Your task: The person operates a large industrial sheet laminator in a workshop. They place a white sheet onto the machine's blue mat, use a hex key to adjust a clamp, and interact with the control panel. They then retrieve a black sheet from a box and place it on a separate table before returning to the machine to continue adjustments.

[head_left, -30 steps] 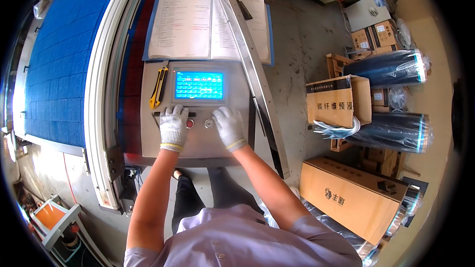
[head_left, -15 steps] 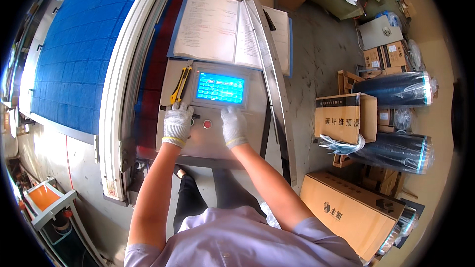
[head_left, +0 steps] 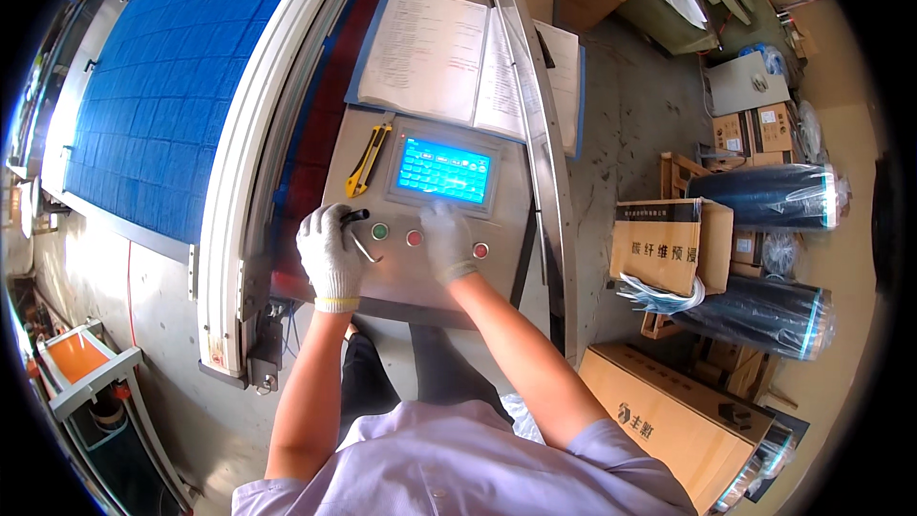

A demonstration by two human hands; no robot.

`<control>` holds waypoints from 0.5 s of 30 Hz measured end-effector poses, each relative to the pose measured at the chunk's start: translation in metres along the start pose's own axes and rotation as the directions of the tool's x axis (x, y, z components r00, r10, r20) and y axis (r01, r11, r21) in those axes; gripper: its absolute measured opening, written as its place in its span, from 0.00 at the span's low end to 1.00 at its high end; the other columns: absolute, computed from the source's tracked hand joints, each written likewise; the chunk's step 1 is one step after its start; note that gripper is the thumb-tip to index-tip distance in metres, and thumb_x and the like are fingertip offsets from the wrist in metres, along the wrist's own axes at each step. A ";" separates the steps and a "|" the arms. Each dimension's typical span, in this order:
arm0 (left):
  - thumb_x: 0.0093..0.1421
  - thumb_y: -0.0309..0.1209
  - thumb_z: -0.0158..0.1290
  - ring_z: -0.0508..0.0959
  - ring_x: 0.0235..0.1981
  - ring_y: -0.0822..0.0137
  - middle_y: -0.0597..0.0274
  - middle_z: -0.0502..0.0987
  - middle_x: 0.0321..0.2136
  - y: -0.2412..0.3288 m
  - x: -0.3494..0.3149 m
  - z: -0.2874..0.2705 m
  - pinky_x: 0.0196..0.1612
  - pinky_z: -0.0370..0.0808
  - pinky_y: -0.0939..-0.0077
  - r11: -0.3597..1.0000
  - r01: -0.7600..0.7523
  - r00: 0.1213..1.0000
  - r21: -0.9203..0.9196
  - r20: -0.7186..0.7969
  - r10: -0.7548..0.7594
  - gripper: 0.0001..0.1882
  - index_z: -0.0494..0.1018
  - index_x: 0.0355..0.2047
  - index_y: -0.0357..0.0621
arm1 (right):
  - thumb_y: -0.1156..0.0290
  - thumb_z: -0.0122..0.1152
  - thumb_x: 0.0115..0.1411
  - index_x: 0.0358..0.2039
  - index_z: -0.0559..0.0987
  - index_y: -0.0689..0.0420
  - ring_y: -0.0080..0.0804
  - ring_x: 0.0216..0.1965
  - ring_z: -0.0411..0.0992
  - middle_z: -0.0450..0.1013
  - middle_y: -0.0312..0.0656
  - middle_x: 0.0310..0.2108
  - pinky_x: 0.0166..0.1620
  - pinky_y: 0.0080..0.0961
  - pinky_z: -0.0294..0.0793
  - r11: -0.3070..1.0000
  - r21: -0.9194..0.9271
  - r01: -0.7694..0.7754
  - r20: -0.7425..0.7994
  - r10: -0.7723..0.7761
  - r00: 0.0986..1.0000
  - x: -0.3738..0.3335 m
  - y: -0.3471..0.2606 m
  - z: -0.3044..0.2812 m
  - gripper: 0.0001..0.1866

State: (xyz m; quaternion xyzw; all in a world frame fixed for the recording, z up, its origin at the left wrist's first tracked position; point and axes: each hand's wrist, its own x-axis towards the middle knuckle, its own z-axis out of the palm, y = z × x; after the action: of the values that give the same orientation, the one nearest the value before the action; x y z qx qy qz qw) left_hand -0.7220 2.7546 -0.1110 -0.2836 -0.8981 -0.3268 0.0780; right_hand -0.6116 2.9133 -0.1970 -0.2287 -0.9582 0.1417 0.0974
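My left hand [head_left: 330, 250], in a white knit glove, is closed around a small black-handled tool [head_left: 355, 216]. A thin bent metal piece [head_left: 367, 249] shows below the same hand; whether it belongs to that tool I cannot tell. Just under the lit blue touchscreen [head_left: 443, 170] is my right hand [head_left: 446, 241], gloved too, its fingers smeared by motion. A yellow-and-black utility knife [head_left: 368, 161] lies on the metal control panel [head_left: 401, 277], left of the screen. The panel also carries a green button [head_left: 380, 230] and two red buttons [head_left: 414, 238], with my right hand between the red ones.
An open binder of printed pages [head_left: 420, 53] lies beyond the screen, partly under a slanted metal rail [head_left: 535, 115]. To the left runs a white machine beam [head_left: 250, 134] beside a blue bed [head_left: 158, 86]. Cardboard boxes [head_left: 654, 239] and plastic-wrapped black rolls [head_left: 764, 199] stand at the right.
My left hand has lifted the black-handled tool from beside the knife and moved left and nearer me. The buttons show more now. My right hand stays by the screen's lower edge, now blurred.
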 end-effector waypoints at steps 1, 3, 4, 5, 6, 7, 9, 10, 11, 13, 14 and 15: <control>0.51 0.20 0.52 0.75 0.42 0.51 0.54 0.77 0.39 0.000 -0.004 -0.006 0.49 0.70 0.60 0.999 0.039 0.999 -0.029 -0.014 -0.039 0.14 0.74 0.39 0.41 | 0.73 0.55 0.52 0.31 0.76 0.53 0.42 0.41 0.71 0.70 0.43 0.35 0.39 0.38 0.75 1.000 0.016 0.016 0.007 -0.016 1.000 0.004 -0.007 -0.002 0.05; 0.52 0.22 0.54 0.75 0.42 0.50 0.54 0.77 0.37 0.003 -0.008 -0.019 0.47 0.71 0.60 0.987 0.113 0.992 -0.111 -0.047 -0.119 0.10 0.75 0.37 0.41 | 0.73 0.55 0.51 0.30 0.77 0.53 0.42 0.41 0.71 0.70 0.42 0.35 0.38 0.37 0.76 0.998 0.043 0.042 0.017 -0.043 0.999 0.012 -0.020 -0.008 0.05; 0.53 0.23 0.53 0.75 0.41 0.50 0.53 0.77 0.37 0.002 -0.012 -0.022 0.47 0.71 0.61 0.988 0.124 0.990 -0.094 -0.053 -0.130 0.10 0.75 0.37 0.40 | 0.73 0.55 0.51 0.30 0.77 0.53 0.42 0.40 0.71 0.70 0.42 0.35 0.38 0.37 0.76 0.998 0.036 0.049 -0.010 -0.049 0.999 0.014 -0.023 -0.002 0.05; 0.53 0.22 0.53 0.75 0.41 0.51 0.53 0.77 0.37 0.003 -0.015 -0.026 0.48 0.71 0.61 0.983 0.147 0.987 -0.111 -0.043 -0.153 0.11 0.75 0.38 0.40 | 0.73 0.55 0.51 0.30 0.78 0.53 0.42 0.40 0.72 0.70 0.42 0.34 0.38 0.37 0.76 0.998 0.029 0.057 -0.037 -0.055 0.998 0.017 -0.026 0.007 0.05; 0.52 0.21 0.54 0.76 0.42 0.51 0.53 0.77 0.37 0.002 -0.019 -0.032 0.48 0.71 0.62 0.977 0.175 0.983 -0.119 -0.037 -0.181 0.12 0.75 0.39 0.40 | 0.72 0.55 0.51 0.30 0.78 0.52 0.42 0.40 0.72 0.70 0.42 0.34 0.38 0.37 0.76 0.997 0.029 0.072 -0.062 -0.070 0.996 0.021 -0.034 0.012 0.05; 0.53 0.20 0.54 0.76 0.42 0.52 0.53 0.77 0.38 -0.001 -0.023 -0.035 0.49 0.71 0.63 0.964 0.227 0.973 -0.137 -0.021 -0.232 0.13 0.75 0.40 0.40 | 0.72 0.55 0.51 0.30 0.78 0.52 0.42 0.40 0.72 0.70 0.42 0.34 0.38 0.37 0.76 0.996 0.039 0.083 -0.044 -0.082 0.996 0.024 -0.040 0.015 0.05; 0.54 0.19 0.54 0.77 0.43 0.54 0.53 0.77 0.39 -0.007 -0.030 -0.038 0.50 0.72 0.64 0.929 0.326 0.944 -0.176 0.015 -0.329 0.14 0.74 0.42 0.39 | 0.72 0.55 0.51 0.30 0.79 0.53 0.43 0.40 0.72 0.70 0.42 0.34 0.38 0.36 0.76 0.993 0.055 0.105 -0.010 -0.105 0.994 0.030 -0.051 0.019 0.06; 0.54 0.18 0.54 0.77 0.43 0.54 0.53 0.77 0.39 -0.009 -0.033 -0.039 0.50 0.72 0.65 0.905 0.368 0.928 -0.213 0.032 -0.370 0.15 0.73 0.43 0.39 | 0.71 0.55 0.51 0.30 0.79 0.53 0.43 0.40 0.72 0.70 0.43 0.34 0.39 0.37 0.76 0.992 0.044 0.120 0.011 -0.121 0.993 0.033 -0.055 0.024 0.06; 0.55 0.17 0.53 0.77 0.43 0.55 0.53 0.77 0.40 -0.010 -0.036 -0.038 0.50 0.72 0.66 0.878 0.409 0.911 -0.249 0.051 -0.409 0.15 0.73 0.44 0.39 | 0.71 0.55 0.51 0.29 0.79 0.54 0.43 0.40 0.72 0.70 0.43 0.33 0.39 0.37 0.76 0.990 0.033 0.136 0.032 -0.137 0.990 0.037 -0.059 0.028 0.06; 0.57 0.16 0.53 0.78 0.43 0.57 0.52 0.77 0.41 -0.017 -0.046 -0.038 0.48 0.74 0.67 0.838 0.462 0.883 -0.290 0.069 -0.463 0.15 0.72 0.46 0.38 | 0.71 0.55 0.52 0.29 0.79 0.54 0.42 0.40 0.72 0.71 0.43 0.33 0.39 0.37 0.76 0.987 0.010 0.163 0.031 -0.163 0.986 0.044 -0.075 0.032 0.06; 0.57 0.18 0.54 0.79 0.43 0.56 0.52 0.77 0.40 -0.023 -0.052 -0.035 0.47 0.74 0.66 0.823 0.458 0.883 -0.335 0.063 -0.466 0.15 0.72 0.46 0.38 | 0.70 0.55 0.52 0.29 0.79 0.55 0.42 0.39 0.72 0.71 0.44 0.33 0.39 0.37 0.76 0.985 -0.006 0.170 0.008 -0.170 0.985 0.046 -0.085 0.034 0.06; 0.57 0.16 0.52 0.78 0.44 0.59 0.52 0.77 0.41 -0.024 -0.054 -0.038 0.50 0.73 0.69 0.819 0.481 0.873 -0.313 0.084 -0.480 0.16 0.72 0.46 0.37 | 0.70 0.56 0.52 0.29 0.79 0.55 0.42 0.39 0.73 0.71 0.44 0.33 0.39 0.37 0.76 0.985 -0.023 0.173 -0.014 -0.174 0.985 0.048 -0.091 0.037 0.06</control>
State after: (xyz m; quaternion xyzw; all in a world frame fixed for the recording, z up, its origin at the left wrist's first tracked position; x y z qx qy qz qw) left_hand -0.6921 2.6910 -0.1122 -0.0575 -0.8743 -0.4788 -0.0553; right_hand -0.7005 2.8492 -0.1976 -0.1465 -0.9752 0.1204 0.1144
